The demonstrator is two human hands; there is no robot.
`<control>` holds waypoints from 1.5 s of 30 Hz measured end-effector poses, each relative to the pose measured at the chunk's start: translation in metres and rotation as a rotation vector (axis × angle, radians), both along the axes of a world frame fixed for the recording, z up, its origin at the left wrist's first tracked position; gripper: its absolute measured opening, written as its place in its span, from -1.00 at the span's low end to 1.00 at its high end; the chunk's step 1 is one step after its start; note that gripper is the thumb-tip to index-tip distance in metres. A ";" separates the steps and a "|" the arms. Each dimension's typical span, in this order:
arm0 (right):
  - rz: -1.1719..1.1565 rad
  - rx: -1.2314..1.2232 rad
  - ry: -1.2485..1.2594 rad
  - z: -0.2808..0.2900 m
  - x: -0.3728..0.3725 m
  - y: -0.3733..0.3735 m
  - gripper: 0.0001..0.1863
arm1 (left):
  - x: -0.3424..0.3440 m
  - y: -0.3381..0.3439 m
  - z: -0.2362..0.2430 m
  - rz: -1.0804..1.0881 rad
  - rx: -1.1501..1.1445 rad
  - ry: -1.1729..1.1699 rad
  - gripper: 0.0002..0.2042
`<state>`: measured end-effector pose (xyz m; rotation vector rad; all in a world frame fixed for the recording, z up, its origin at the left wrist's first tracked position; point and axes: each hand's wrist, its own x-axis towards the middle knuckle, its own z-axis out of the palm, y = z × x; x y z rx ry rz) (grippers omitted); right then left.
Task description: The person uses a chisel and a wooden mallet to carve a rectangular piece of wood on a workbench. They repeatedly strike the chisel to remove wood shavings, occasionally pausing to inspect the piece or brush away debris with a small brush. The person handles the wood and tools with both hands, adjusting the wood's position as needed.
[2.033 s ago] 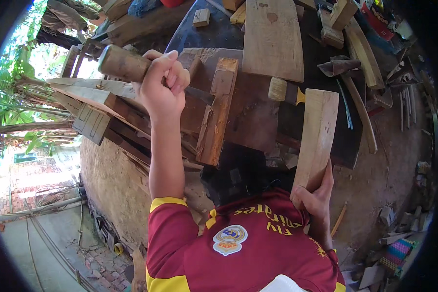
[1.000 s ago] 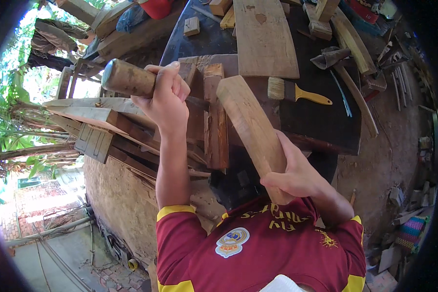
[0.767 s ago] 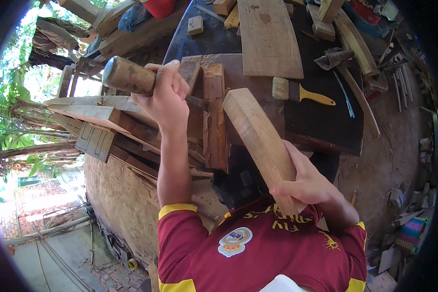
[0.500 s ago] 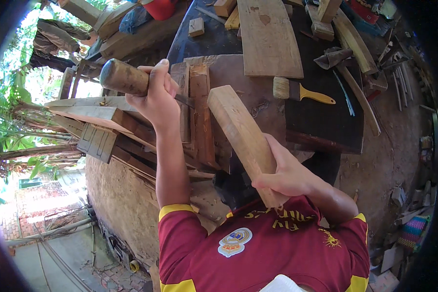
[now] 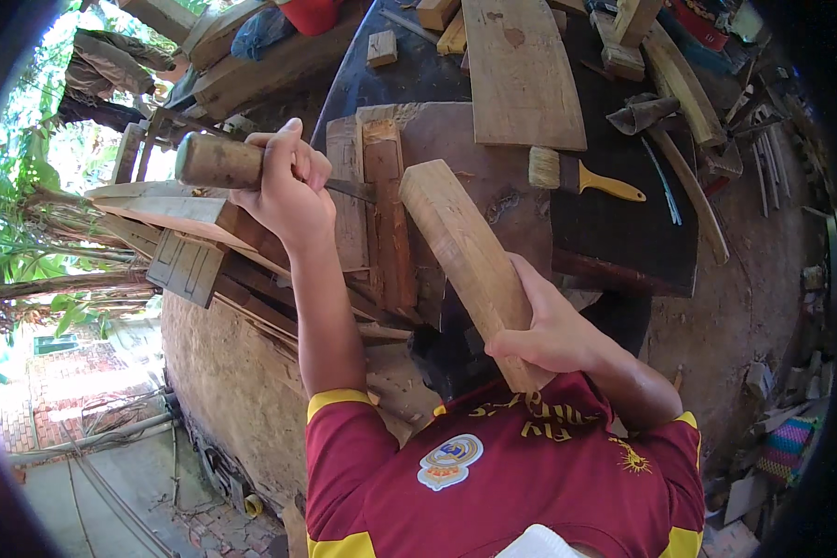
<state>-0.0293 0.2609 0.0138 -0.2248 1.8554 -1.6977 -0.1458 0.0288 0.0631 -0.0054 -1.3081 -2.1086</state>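
Head view: left hand point(image 5: 284, 191) has its fingers wrapped tight round a chisel's wooden handle point(image 5: 219, 161), blade beyond them on the upright block point(image 5: 386, 219); right hand point(image 5: 553, 335) clenches the raised wooden mallet point(image 5: 465, 256). Carving step, I judge; next calls for a square strike

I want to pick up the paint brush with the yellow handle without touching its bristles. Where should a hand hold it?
Grip the paint brush by its yellow handle, coming from the right: it lies flat on the dark board, bristles pointing left, and the handle's slim free end points right with open space around it.
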 end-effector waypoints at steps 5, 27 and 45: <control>-0.026 -0.030 -0.045 0.004 0.000 0.000 -0.07 | -0.002 0.003 0.001 0.004 0.011 0.005 -0.73; -0.051 -0.061 -0.122 0.013 0.020 0.001 -0.05 | -0.006 0.007 0.007 -0.060 -0.165 -0.056 -0.77; 0.045 -0.139 -0.155 0.007 0.018 0.007 -0.06 | -0.010 0.003 0.012 -0.110 -0.023 -0.032 -0.77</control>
